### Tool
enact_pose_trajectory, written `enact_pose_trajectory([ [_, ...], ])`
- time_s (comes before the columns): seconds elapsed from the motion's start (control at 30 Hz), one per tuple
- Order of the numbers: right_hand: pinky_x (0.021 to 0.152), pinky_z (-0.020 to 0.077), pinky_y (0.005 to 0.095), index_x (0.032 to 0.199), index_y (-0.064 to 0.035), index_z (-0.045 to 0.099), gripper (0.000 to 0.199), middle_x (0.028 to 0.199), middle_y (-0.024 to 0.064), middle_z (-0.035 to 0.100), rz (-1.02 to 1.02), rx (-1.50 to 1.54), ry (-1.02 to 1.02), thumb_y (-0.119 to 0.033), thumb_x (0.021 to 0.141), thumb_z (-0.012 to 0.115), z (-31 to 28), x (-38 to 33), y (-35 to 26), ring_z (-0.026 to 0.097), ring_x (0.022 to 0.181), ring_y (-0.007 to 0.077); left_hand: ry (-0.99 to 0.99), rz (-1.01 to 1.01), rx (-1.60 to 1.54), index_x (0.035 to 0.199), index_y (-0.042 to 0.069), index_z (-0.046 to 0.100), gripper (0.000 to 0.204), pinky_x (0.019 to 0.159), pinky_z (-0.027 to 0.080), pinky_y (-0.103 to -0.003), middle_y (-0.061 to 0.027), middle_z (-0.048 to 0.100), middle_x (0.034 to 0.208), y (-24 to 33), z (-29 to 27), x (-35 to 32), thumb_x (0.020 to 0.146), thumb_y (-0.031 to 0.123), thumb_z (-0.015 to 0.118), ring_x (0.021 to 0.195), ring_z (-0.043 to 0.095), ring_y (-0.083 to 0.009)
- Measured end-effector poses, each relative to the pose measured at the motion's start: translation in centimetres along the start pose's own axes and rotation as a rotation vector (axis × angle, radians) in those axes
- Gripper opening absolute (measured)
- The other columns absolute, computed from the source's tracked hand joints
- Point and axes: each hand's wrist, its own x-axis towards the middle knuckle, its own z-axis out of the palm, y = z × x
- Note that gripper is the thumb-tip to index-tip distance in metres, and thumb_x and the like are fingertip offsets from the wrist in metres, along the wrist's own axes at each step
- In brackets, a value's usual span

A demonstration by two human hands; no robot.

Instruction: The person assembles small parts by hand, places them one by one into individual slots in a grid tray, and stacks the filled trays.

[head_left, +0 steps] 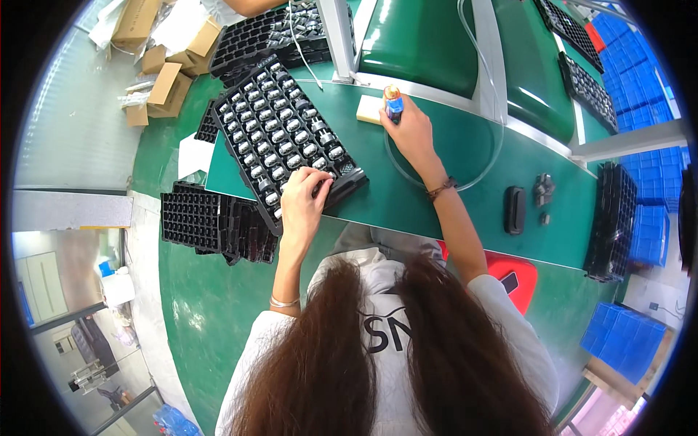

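Black tray (355, 175) on the green bench (465, 212), most visible compartments bearing metal parts (294, 125); whether these are finished cannot be told. The left hand (302, 198), fingers bunched, touches its near edge, grip contents hidden; the right hand (413, 132) holds a blue-and-orange tool (393, 106).

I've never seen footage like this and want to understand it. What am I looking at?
There's no robot: a person is using two bare hands. This single picture comes from a fisheye camera on their head, looking down, so straight edges bend. A black tray of silvery parts overhangs the green table. The left hand is at the tray's near edge; the right hand holds a small blue-and-orange item by a pale block. A black case lies farther right.
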Motion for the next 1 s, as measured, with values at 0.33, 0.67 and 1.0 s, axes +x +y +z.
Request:
enact_pose_trajectory([
  [0.33, 0.065, 0.0477, 0.0397, 0.096, -0.0030, 0.055, 0.031, 0.083, 0.0174, 0.060, -0.001, -0.013, 0.040, -0.024, 0.075, 0.066, 0.0, 0.3, 0.0, 0.059, 0.077, 0.0343, 0.067, -0.215, -0.527, 0.094, 0.001, 0.054, 0.008, 0.075, 0.047, -0.028, -0.0112, 0.062, 0.097, -0.4, 0.4, 0.4, 0.088, 0.007, 0.052, 0.087, 0.059, -0.0191],
  [0.67, 0.069, 0.0476, 0.0324, 0.095, -0.0049, 0.056, 0.034, 0.078, 0.0139, 0.063, 0.100, 0.170, 0.153, -0.029, 0.074, 0.068, 1.8, 10.8, 6.5, 0.064, 0.076, 0.0272, -0.028, -0.766, -1.721, 0.111, 0.001, 0.049, 0.028, 0.078, 0.048, -0.022, -0.0140, 0.059, 0.102, -1.1, 1.0, 0.5, 0.097, 0.023, 0.041, 0.086, 0.057, -0.0150],
  [1.0, 0.073, 0.0488, 0.0442, 0.103, -0.0083, 0.057, 0.043, 0.084, 0.0191, 0.064, 0.201, -0.189, 0.234, -0.040, 0.074, 0.065, 2.7, 20.9, 17.1, 0.062, 0.082, 0.0375, -0.112, -0.775, -1.624, 0.133, 0.006, 0.038, 0.042, 0.087, 0.043, -0.022, -0.0061, 0.055, 0.112, 1.0, 0.6, 2.6, 0.094, 0.022, 0.046, 0.098, 0.053, -0.0108],
])
